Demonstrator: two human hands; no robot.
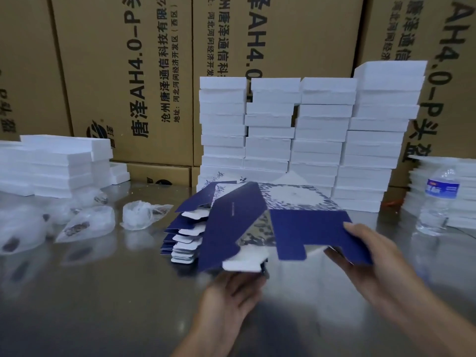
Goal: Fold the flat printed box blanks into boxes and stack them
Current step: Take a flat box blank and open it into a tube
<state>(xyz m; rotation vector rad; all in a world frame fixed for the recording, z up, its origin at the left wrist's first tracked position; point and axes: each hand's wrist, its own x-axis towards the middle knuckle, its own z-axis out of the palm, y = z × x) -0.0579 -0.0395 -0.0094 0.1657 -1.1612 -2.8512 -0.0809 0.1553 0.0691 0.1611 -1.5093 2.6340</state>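
The box blank (239, 222) is thin, stiff card, navy blue on its outer panels. One panel carries a blue-and-white floral print, and a rounded white tab sits at its near edge. It is held partly opened above the middle of the table, with its panels creased at angles.

The right hand (365, 256) pinches the notched navy flap on the right, thumb on top and fingers curled beneath. The left hand (229, 297) reaches up under the near edge by the white tab. Motion blur there hides whether its fingers grip or only support.

Just left of the held blank and partly under it, a pile of flat blanks (184, 233) lies fanned on the table, navy edges and white tabs stepped one over another.

The table (103, 292) is brushed, reflective steel. Bare metal shows on the near left, between the pile and the table's front.

Close behind the blank stand four columns of white blocks (316, 140) with slightly ragged edges, the rightmost column the tallest. Lower white stacks (56, 166) sit far left. In front of those lie crumpled clear plastic bags (143, 213) with dark contents. A clear water bottle (439, 202) with a blue label stands upright at the right. Brown corrugated cartons (123, 73) with black print wall off the back.
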